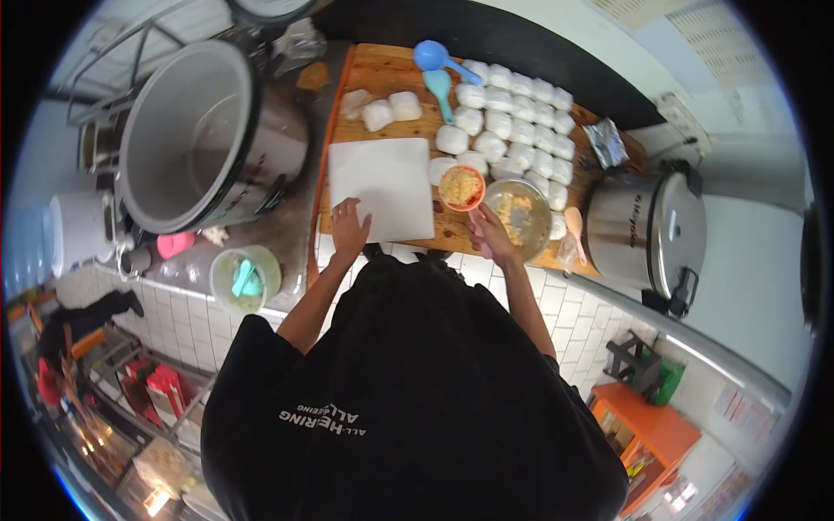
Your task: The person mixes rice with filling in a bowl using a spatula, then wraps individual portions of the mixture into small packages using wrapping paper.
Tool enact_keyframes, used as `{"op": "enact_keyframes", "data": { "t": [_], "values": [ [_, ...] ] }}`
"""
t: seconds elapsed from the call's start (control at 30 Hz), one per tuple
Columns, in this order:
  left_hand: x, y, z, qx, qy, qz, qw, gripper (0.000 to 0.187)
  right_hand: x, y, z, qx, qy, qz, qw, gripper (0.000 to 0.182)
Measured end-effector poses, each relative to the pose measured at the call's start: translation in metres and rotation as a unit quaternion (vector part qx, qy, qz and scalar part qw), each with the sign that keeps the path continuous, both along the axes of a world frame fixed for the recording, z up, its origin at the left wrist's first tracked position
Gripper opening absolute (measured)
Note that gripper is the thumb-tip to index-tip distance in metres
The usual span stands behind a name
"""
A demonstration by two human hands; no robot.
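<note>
My right hand (492,233) grips the handle of an orange scoop (479,207) heaped with yellow grainy food (460,185), with a red bit on top. The scoop is held beside a steel bowl (546,217) with more of the same yellow food inside. My left hand (350,229) rests with fingers spread on the lower left edge of a white paper sheet (382,178), which lies flat on the wooden board (382,65). Behind the bowl stand rows of white wrapped packets (521,108). Blue (430,56) and teal (437,83) scoops lie beside them.
A big open cooker pot (252,130) stands left, a steel rice cooker (638,230) right. A peach-coloured spoon (574,224) lies near the bowl. Two wrapped packets (391,110) sit behind the paper. A clear tub (224,276) holds a teal utensil. Another person's leg (109,306) shows far left.
</note>
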State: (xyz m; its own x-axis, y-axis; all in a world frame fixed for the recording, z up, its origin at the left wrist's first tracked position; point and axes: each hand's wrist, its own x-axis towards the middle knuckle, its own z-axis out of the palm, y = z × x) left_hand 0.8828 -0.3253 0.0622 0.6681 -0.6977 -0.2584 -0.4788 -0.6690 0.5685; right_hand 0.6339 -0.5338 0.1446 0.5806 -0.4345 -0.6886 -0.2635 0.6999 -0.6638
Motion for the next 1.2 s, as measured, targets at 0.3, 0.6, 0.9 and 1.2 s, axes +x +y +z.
{"op": "enact_keyframes", "data": {
  "t": [0.3, 0.6, 0.9, 1.2],
  "values": [
    [0.019, 0.042, -0.026, 0.084, -0.141, -0.162, 0.973, 0.101, 0.134, 0.079, -0.067, -0.675, 0.241, 0.253, 0.65, 0.051],
    [0.022, 0.047, -0.03, 0.052, -0.139, -0.154, 0.977, 0.104, 0.14, 0.097, -0.086, -0.742, 0.169, 0.375, 0.529, 0.074],
    [0.022, 0.041, -0.026, 0.093, -0.12, -0.162, 0.975, 0.105, 0.132, 0.101, -0.086, -0.704, 0.19, 0.332, 0.599, 0.079],
    [0.05, 0.013, -0.013, 0.011, -0.059, -0.058, 0.996, 0.052, 0.071, 0.063, -0.007, -0.597, 0.106, 0.058, 0.793, 0.038]
  ]
}}
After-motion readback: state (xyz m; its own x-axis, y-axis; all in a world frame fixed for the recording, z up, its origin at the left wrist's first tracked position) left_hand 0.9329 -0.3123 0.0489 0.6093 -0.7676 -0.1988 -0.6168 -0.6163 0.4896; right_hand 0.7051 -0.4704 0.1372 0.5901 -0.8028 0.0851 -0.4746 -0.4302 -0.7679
